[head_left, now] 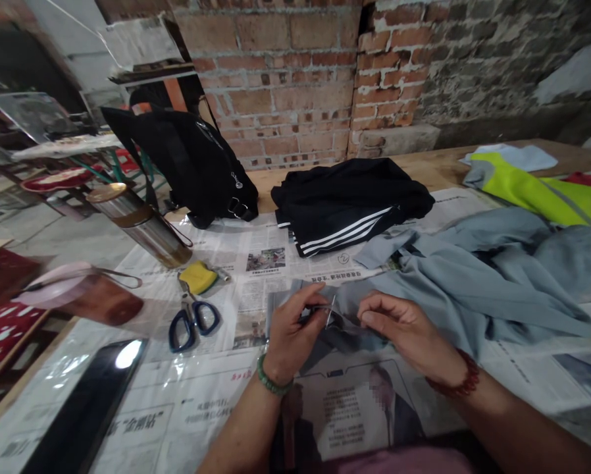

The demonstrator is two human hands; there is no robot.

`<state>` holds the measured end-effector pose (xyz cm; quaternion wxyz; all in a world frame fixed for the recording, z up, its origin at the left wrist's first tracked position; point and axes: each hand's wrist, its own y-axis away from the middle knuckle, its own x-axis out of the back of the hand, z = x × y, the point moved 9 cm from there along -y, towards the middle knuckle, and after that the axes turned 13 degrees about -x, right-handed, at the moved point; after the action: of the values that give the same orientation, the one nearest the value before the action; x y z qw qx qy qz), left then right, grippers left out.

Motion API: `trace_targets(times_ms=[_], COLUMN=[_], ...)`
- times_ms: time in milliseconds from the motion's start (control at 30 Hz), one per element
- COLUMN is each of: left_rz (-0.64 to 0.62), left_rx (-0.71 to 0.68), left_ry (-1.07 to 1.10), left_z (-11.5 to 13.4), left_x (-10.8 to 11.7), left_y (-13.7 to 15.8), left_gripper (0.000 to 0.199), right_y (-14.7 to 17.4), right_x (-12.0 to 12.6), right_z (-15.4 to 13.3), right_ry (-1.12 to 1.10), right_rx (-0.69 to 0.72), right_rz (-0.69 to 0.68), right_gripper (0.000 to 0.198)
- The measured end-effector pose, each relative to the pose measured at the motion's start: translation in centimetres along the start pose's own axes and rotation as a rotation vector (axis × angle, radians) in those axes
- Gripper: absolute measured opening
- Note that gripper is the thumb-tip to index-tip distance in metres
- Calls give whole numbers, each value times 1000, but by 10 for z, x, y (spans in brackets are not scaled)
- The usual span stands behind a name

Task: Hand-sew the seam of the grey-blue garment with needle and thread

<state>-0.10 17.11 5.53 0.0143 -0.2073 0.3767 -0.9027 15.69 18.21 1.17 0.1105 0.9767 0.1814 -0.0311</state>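
Observation:
Grey cloth (473, 276) spreads over the newspaper, and its near left end lies under and between my hands. My left hand (295, 332), with a green bead bracelet at the wrist, is closed in a pinch. A thin, shiny, needle-like metal piece (331, 311) sticks up at its fingertips, its exact kind too small to tell. Opposite it, my right hand (399, 329), wearing a red bead bracelet, is also pinched, thumb against forefinger. Whatever its fingertips hold is hidden. Blue-handled scissors (194, 322) lie left of my left hand.
Beyond the scissors sit a yellow sponge-like item (197, 276) and a steel flask (142, 224). A pink-lidded cup (95, 296) and a dark phone (85, 408) line the left side. Behind are a black backpack (191, 164), folded black striped clothing (349, 204) and a yellow-green garment (537, 187).

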Motion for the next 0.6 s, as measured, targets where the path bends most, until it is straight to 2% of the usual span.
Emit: trace_targets(times_ms=[133,267,367,467,600], left_rz=[38,82,81,68,64], left_rx=[14,32,38,37,44], left_ry=[0,-3,-12,-21,-16], left_z=[-3,-7,-9,-8,-8], left_x=[3,8,8,7,7], left_y=[1,4,5,5,4], left_gripper=[41,38,37,38,37], right_y=[2,4,7,6,4], right_x=[6,14,7,4,6], right_z=[-3,-3,-5,-5,-9], right_ry=[11,297,441,463,378], right_rx=[46,58,78,61,108], right_rz=[11,133,99,89,149], right_gripper=[12,15,28,24,21])
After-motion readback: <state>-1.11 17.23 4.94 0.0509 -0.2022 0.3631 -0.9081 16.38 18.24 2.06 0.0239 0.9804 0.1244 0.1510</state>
